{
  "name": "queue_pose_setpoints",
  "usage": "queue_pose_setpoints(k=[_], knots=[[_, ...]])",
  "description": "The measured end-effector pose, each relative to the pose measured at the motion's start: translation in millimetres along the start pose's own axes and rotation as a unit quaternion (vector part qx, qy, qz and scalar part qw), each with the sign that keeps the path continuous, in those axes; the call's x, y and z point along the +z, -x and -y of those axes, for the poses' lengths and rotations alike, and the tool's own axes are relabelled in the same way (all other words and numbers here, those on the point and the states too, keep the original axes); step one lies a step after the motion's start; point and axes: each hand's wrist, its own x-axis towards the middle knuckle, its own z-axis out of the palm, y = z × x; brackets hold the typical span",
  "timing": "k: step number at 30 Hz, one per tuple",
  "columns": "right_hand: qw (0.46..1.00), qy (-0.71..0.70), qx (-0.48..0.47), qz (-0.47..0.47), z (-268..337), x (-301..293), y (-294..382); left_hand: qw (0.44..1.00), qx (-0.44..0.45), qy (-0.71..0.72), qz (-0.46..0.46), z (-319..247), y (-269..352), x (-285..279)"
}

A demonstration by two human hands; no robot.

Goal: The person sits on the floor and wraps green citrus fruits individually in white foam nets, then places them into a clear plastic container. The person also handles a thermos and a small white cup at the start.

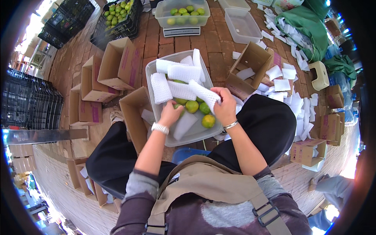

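Note:
Before me stands a clear plastic tub (171, 143) with green and yellowish citrus fruits (192, 106) and several white foam net sleeves (184, 73) in it. My left hand (171, 113) has its fingers around a green citrus fruit (178, 109) at the tub's left side. At the right side, my right hand (224, 105) grips the end of a white foam net sleeve (204, 93), which slants up and left over the fruits. Whether that sleeve has a fruit inside is hidden. A flatter, translucent sleeve (185, 125) lies on the tub floor between my wrists.
Open cardboard boxes (117, 64) stand left of the tub, another (249, 67) to its right. Loose foam sleeves (296, 108) pile up beyond my right knee. Ahead, a fruit-filled tub (182, 13) rests on a scale (182, 31), near a black crate (116, 20) of fruit. Another person's legs (335, 188) appear lower right.

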Motion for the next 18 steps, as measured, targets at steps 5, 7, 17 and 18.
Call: queue_pose_setpoints(k=[5,7,17,18], knots=[[0.995,-0.008,-0.086,0.054,35,35,25,0.847,0.078,0.520,-0.080,-40,88,11],[0.995,-0.045,-0.091,0.018,39,41,32,0.808,0.178,0.558,-0.062,-49,110,8],[0.848,-0.318,0.201,0.373,28,38,38,0.832,0.076,0.546,-0.069,-5,84,-10],[0.786,-0.417,0.239,0.388,27,34,36,0.810,0.075,0.579,-0.048,-1,82,-12]])
